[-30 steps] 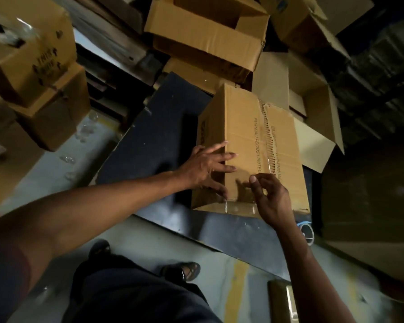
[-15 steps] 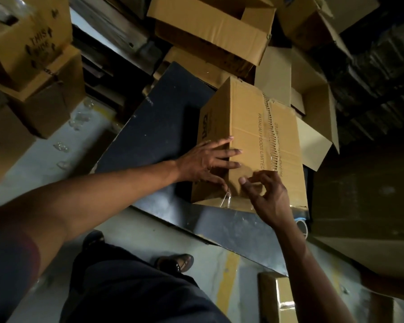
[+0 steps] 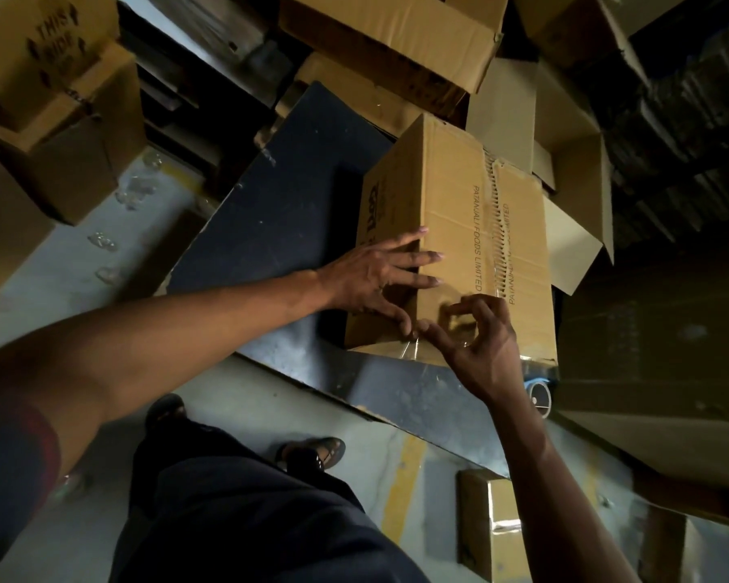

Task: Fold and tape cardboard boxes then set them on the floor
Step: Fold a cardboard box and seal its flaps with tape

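Note:
A folded brown cardboard box [image 3: 451, 212] printed "PATANJALI FOODS LIMITED" stands on a dark blue table [image 3: 270, 212], its closed flaps facing up with a ragged seam down the middle. My left hand [image 3: 379, 279] lies over the box's near left corner, fingers straight and spread on its top. My right hand [image 3: 472, 342] is at the near edge of the box, thumb and fingers curled, pinching a strip of clear tape [image 3: 459, 326] that runs over the edge. A tape roll [image 3: 539, 391] peeks out at the table's edge, right of my wrist.
Open and stacked cardboard boxes [image 3: 396, 40] crowd the far side and left [image 3: 47, 98]. More open flaps [image 3: 573, 170] lie right of the box. A taped box [image 3: 493, 528] sits on the grey floor below the table, near my feet [image 3: 312, 452].
My right hand slid left along the box's near edge toward my left thumb, working the clear tape. My left hand stayed spread on the corner. The view shifted slightly.

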